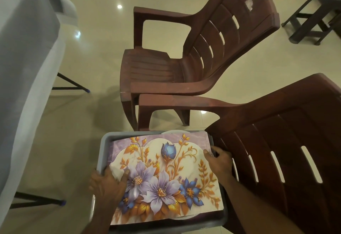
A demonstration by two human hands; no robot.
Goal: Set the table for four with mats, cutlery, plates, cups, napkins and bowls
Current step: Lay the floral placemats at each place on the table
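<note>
Purple and orange flowers cover the top placemat (166, 174), which lies flat in a grey plastic tub (105, 141) on the seat of the near brown plastic chair (276, 150). The mat's long axis runs left to right across the tub, its flower cluster toward the person; more mat edges show beneath it at the far side. The left hand (108, 180) grips the mat's left edge at the tub rim, thumb on top and fingers curled under. The right hand (218, 161) pinches the right edge beside the chair's slatted back. A second brown chair (193, 49) stands just beyond, its seat bare. The cloth-covered desk (24, 58) stands to the left, with open tiled floor (83, 113) between it and the chairs.
</note>
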